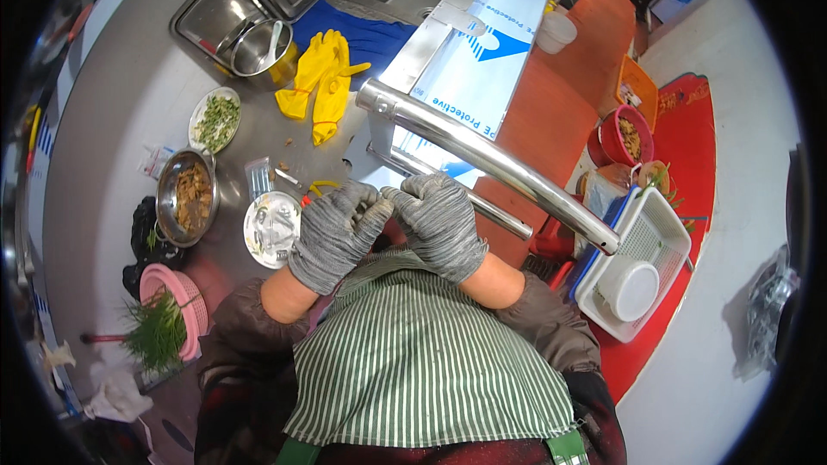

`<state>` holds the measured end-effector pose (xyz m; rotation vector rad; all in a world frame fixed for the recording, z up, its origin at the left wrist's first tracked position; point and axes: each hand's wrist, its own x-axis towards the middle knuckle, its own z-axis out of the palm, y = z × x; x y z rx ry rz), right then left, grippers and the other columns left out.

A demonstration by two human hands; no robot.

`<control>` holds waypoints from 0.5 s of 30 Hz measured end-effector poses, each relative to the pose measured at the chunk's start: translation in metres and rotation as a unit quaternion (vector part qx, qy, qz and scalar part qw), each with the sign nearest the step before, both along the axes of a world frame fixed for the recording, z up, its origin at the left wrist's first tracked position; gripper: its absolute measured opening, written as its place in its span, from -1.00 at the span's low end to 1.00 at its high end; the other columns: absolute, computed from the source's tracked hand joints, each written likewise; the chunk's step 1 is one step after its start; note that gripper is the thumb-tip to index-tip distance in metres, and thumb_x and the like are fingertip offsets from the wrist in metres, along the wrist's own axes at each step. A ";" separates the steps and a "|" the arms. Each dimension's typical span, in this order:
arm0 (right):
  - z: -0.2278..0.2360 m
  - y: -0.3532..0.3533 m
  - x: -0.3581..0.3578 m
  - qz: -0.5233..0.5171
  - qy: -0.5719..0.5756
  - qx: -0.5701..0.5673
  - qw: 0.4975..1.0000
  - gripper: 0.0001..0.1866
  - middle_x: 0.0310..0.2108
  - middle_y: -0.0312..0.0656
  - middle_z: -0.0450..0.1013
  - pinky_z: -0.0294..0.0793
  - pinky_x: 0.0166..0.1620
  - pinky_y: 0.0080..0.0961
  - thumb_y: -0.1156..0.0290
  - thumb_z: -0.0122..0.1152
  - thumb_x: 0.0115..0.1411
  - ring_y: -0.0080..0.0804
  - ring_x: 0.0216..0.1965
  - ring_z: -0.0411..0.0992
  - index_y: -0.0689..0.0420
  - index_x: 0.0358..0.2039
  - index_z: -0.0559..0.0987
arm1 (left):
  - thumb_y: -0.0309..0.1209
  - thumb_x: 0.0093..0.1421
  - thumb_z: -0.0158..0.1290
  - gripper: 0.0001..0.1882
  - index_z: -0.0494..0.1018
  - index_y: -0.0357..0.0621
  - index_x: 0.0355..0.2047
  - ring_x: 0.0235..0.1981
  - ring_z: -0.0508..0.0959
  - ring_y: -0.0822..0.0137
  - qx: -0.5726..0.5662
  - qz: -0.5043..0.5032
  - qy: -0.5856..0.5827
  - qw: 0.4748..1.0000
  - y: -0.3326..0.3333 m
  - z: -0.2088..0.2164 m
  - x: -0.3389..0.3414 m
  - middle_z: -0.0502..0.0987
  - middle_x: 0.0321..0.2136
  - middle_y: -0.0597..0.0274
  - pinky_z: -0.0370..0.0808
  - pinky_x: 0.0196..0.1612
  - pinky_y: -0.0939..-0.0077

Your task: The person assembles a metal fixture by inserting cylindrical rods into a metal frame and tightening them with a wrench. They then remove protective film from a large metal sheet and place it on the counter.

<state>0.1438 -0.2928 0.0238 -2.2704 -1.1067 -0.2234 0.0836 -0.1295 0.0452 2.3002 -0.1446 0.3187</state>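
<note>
Both of my hands wear grey knit gloves and meet in front of my striped apron (pixel 422 353). The fingers of my left hand (pixel 336 234) are curled in, thumb toward the fingertips. Close beside it, my right hand (pixel 441 226) is bent the same way, its thumb and fingers together. Whatever they pinch is hidden or too small to make out. Just left of my left hand lies a white patterned plate (pixel 257 245) with shiny clear or metallic bits on it. A yellow-handled tool (pixel 325 186) and a small clear packet (pixel 258 176) lie beyond the plate.
Steel tubes (pixel 491 159) cross just beyond my right hand. Yellow rubber gloves (pixel 329 90), a steel pot (pixel 264 47), a plate of chopped greens (pixel 214 123), a steel bowl of brown food (pixel 188 198) and a pink basket (pixel 177 301) stand left. White baskets (pixel 637 263) sit right.
</note>
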 end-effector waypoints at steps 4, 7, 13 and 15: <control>-0.012 0.008 -0.008 -0.045 -0.026 0.045 0.998 -0.55 -0.59 -0.17 0.39 0.37 -0.44 -0.32 0.59 0.19 -0.09 -0.23 -0.53 0.39 0.25 -0.09 0.47 | -0.40 0.09 0.18 -0.76 0.44 -0.18 -0.26 -0.38 0.52 0.42 -0.200 0.027 0.068 0.977 -0.001 -0.018 0.002 0.48 -0.35 0.23 0.49 -0.30 0.56; -0.017 0.014 -0.016 -0.086 -0.013 0.029 0.996 -0.40 -0.54 -0.14 0.42 0.38 -0.42 -0.31 0.58 0.20 -0.10 -0.19 -0.52 0.40 0.25 0.05 0.37 | -0.45 0.08 0.18 -0.75 0.45 -0.20 -0.22 -0.28 0.50 0.41 -0.194 -0.001 0.067 0.979 0.005 -0.033 0.005 0.42 -0.21 0.19 0.47 -0.20 0.58; -0.013 0.035 -0.016 -0.060 0.029 0.006 0.998 -0.30 -0.57 -0.13 0.41 0.43 -0.45 -0.36 0.55 0.19 -0.07 -0.22 -0.53 0.42 0.30 0.15 0.23 | -0.47 0.10 0.11 -0.76 0.45 -0.24 -0.21 -0.21 0.49 0.31 -0.297 -0.040 0.167 0.939 0.028 -0.048 0.014 0.42 -0.17 0.16 0.43 -0.08 0.48; -0.008 0.042 -0.015 -0.050 0.036 -0.007 0.998 -0.31 -0.60 -0.15 0.41 0.44 -0.46 -0.39 0.53 0.19 -0.05 -0.25 -0.54 0.44 0.31 0.15 0.22 | -0.45 0.14 0.04 -0.81 0.45 -0.22 -0.23 -0.32 0.54 0.26 -0.262 -0.045 0.138 0.954 0.035 -0.048 0.015 0.48 -0.32 0.11 0.48 -0.20 0.44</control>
